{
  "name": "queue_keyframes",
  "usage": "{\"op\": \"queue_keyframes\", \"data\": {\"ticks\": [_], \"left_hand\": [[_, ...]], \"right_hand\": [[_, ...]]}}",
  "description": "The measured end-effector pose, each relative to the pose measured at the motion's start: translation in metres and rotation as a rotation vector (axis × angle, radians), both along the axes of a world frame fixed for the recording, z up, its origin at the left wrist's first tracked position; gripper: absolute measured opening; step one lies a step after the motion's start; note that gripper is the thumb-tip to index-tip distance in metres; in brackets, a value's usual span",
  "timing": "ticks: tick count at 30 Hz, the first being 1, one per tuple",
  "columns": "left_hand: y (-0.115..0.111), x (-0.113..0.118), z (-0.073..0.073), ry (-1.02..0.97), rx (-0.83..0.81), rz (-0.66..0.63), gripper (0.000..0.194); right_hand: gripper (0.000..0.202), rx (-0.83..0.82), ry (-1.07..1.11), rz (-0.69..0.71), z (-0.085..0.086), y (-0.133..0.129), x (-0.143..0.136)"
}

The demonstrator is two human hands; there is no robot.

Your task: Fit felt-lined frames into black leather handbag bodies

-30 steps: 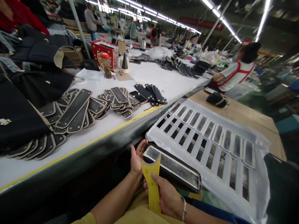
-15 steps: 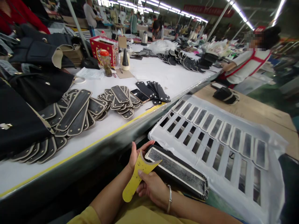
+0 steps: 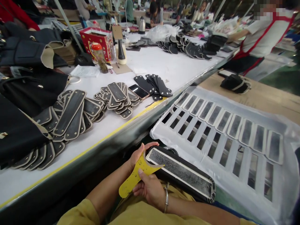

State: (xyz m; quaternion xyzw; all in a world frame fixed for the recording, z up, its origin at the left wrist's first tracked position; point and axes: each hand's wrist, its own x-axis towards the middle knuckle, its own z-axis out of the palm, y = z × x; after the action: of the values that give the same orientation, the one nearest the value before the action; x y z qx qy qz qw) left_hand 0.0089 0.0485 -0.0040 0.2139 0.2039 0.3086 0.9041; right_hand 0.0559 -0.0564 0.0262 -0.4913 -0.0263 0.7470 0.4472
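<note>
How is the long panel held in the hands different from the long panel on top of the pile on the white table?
The held panel shows a grey, speckled face with a pale border, gripped by the left hand, with the right hand pressing a yellow scraper to its end. The pile-top panel shows a dark smooth face with small studs and lies untouched. Both are long, narrow and round-cornered.

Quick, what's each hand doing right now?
Left hand: closed on the end of the long panel.
Right hand: closed on the yellow scraper, whose tip lies on the panel.
</note>
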Motion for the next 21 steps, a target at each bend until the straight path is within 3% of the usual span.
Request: {"op": "queue_keyframes", "data": {"ticks": [8,16,21], "left_hand": [[0.002,0.003,0.004,0.093,0.117,-0.051,0.055],[0.005,0.001,0.020,0.318,0.265,-0.076,0.033],[0.006,0.003,0.027,0.489,0.284,0.036,0.027]], "right_hand": [[0.057,-0.083,0.040,0.041,-0.001,0.001,0.008],[0.047,-0.195,-0.047,0.130,-0.002,-0.008,0.024],[0.035,-0.224,-0.115,0.076,0.007,-0.011,0.028]]}}
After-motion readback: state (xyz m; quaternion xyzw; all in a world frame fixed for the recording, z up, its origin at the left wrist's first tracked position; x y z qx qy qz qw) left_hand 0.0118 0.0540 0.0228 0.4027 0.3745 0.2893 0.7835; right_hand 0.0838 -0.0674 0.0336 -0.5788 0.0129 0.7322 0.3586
